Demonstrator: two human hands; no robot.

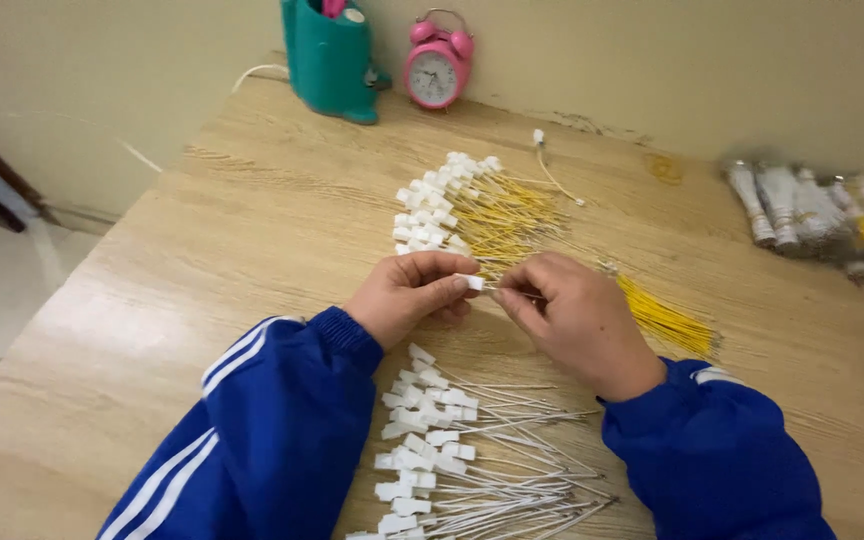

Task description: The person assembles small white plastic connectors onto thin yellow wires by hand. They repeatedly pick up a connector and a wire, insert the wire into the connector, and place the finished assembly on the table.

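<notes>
My left hand (pixel 407 295) pinches a small white plastic tag (pixel 471 282) between thumb and forefinger. My right hand (pixel 577 318) meets it from the right and grips the thin wire that runs from that tag. Both hands hover over a wooden table (pixel 202 260). Beyond them lies a fan of yellow wires with white tags (pixel 467 208). A separate bundle of bare yellow wires (pixel 667 320) trails out to the right of my right hand. Below my wrists lies a pile of white wires with white tags (pixel 452 455).
A pink alarm clock (pixel 436 66) and a teal holder (pixel 330 55) stand at the back edge by the wall. Bagged bundles of parts (pixel 812 212) lie at the far right. A loose white cable end (pixel 544 150) rests behind the yellow pile.
</notes>
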